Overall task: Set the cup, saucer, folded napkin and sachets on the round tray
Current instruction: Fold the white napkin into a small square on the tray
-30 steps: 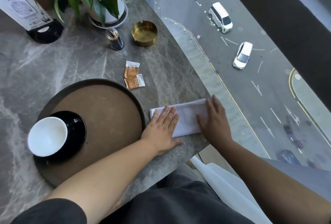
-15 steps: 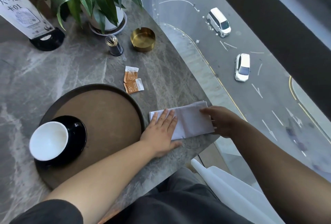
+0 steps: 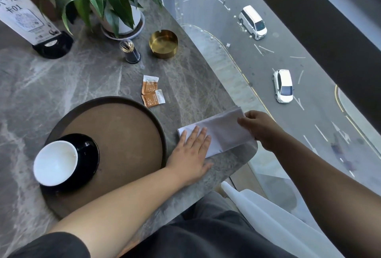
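Observation:
A white cup [image 3: 55, 163] stands on a black saucer [image 3: 87, 154] at the left of the round brown tray [image 3: 123, 130]. Two orange sachets [image 3: 151, 92] lie on the marble table just beyond the tray's far rim. A white folded napkin [image 3: 222, 132] lies on the table right of the tray, near the table's edge. My left hand [image 3: 190, 154] lies flat with spread fingers on the napkin's left end. My right hand [image 3: 259, 127] pinches the napkin's right end, which is lifted a little off the table.
At the back stand a potted plant [image 3: 115, 10], a brass ashtray [image 3: 163, 43], a small toothpick holder [image 3: 129, 51] and a table sign [image 3: 26, 20] on a black base. The table edge [image 3: 243, 154] runs close by the napkin, with a window and street beyond.
My right hand has gone from lying flat on the napkin's right end to gripping that end and raising it. My left hand has stayed pressed on the left end.

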### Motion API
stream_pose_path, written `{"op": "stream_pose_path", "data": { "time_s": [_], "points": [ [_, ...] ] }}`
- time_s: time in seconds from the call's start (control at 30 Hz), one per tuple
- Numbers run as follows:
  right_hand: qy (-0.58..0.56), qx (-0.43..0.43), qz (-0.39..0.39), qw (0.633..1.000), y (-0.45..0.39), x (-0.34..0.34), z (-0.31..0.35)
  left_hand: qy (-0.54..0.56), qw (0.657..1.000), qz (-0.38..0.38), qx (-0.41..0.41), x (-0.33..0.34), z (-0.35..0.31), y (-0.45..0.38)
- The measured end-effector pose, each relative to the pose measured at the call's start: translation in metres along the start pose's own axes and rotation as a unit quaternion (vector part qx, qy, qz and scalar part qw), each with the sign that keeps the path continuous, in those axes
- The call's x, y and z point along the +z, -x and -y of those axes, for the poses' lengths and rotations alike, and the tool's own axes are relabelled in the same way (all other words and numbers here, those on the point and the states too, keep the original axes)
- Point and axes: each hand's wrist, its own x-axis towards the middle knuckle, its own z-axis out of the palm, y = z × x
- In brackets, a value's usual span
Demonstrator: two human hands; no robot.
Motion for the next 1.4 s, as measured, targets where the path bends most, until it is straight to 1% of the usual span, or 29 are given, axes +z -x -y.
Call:
{"op": "stream_pose_path", "data": {
  "time_s": [0.07, 0.17, 0.3, 0.47, 0.6, 0.67, 0.77, 0.87, 0.97, 1.17, 1.27, 1.33, 1.4],
  "points": [
    [0.031, -0.043, -0.033, 0.998, 0.002, 0.002, -0.003, 0.008, 1.0, -0.014, 0.002, 0.001, -0.013, -0.003],
    [0.073, -0.067, -0.061, 0.993, 0.005, 0.005, -0.011, 0.022, 0.999, -0.032, -0.034, -0.004, -0.024, -0.021],
    [0.107, -0.079, -0.075, 0.988, 0.007, 0.006, -0.018, 0.027, 0.997, -0.011, -0.068, -0.003, -0.02, -0.046],
    [0.139, -0.11, -0.105, 0.978, 0.009, 0.01, -0.015, 0.02, 0.998, 0.002, -0.061, -0.005, -0.019, -0.054],
    [0.172, -0.142, -0.136, 0.965, 0.012, 0.005, 0.0, 0.023, 0.998, -0.019, -0.054, -0.014, -0.002, -0.032],
    [0.207, -0.166, -0.143, 0.953, 0.017, 0.011, 0.009, -0.002, 0.999, -0.013, -0.05, -0.013, 0.013, -0.01],
    [0.257, -0.203, -0.153, 0.932, 0.027, 0.038, 0.02, -0.041, 0.999, 0.009, -0.033, -0.008, 0.031, 0.021],
    [0.286, -0.217, -0.144, 0.922, 0.036, 0.076, 0.024, -0.045, 0.998, 0.02, -0.025, -0.008, 0.035, 0.034],
    [0.309, -0.228, -0.127, 0.914, 0.042, 0.109, 0.019, -0.045, 0.998, -0.007, -0.034, -0.013, 0.036, 0.043],
    [0.346, -0.25, -0.11, 0.897, 0.045, 0.143, 0.004, -0.059, 0.998, 0.003, -0.024, -0.017, 0.047, 0.073],
    [0.362, -0.248, -0.094, 0.893, 0.043, 0.155, -0.001, -0.056, 0.998, -0.026, -0.024, -0.022, 0.05, 0.079],
    [0.367, -0.248, -0.101, 0.891, 0.043, 0.161, -0.005, -0.041, 0.998, -0.05, -0.026, -0.022, 0.052, 0.085],
    [0.393, -0.267, -0.093, 0.875, 0.043, 0.163, -0.013, -0.03, 0.996, -0.075, -0.03, -0.021, 0.057, 0.091]
  ]
}}
